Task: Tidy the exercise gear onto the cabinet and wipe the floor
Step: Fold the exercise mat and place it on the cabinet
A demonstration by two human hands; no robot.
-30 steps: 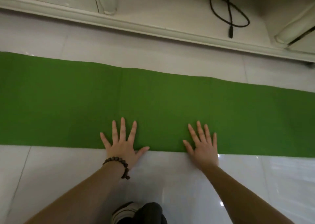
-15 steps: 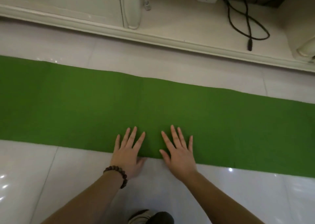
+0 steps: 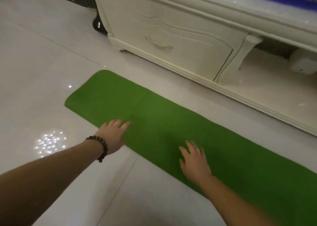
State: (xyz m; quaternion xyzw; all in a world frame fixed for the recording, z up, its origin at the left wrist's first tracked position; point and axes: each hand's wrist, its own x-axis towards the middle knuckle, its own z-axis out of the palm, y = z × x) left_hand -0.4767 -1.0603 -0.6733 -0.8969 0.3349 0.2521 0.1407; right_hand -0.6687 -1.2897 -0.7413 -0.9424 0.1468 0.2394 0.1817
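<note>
Neither grip holds anything: our left hand [image 3: 114, 134] and right hand [image 3: 194, 162] lie flat on the folded green yoga mat [image 3: 154, 115] below the cabinet [image 3: 171, 35], probably light, floppy, best rolled from its rounded end.

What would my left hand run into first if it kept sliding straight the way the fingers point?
Nothing on the mat itself. The left hand points up and right across bare green, then a strip of floor, then probably the cabinet base, though depth is hard to judge.
</note>
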